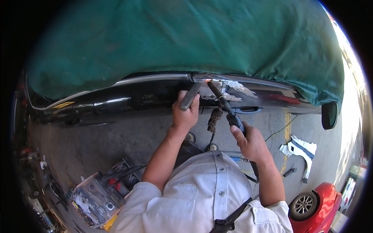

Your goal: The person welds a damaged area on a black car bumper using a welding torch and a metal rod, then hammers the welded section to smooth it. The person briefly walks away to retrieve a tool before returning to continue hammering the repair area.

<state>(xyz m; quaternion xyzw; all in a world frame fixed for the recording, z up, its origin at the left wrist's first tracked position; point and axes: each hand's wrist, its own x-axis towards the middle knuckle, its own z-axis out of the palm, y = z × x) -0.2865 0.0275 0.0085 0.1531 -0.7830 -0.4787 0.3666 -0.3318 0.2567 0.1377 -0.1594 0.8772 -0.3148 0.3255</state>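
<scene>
My left hand (187, 116) is closed around a flat dark grey metal bar (190, 97), whose far end reaches the upper side of a black car (155, 87). In my right hand (251, 141) is a black torch-like tool (225, 103) with a long barrel. Its tip is at the car's upper edge, close to the bar's end, where a small orange glow shows. A rough brown clump (213, 119) hangs by the barrel. Around the tip, the paint is worn to a bare, silvery patch (237, 89). A door handle (248, 110) is just below it.
A green cover (186, 39) drapes over the car's top. The side mirror (329, 115) juts out at right. On the floor are a white body panel (301, 151) and cables (279, 130). A tool cart (93, 198) stands lower left, a red car (322, 209) lower right.
</scene>
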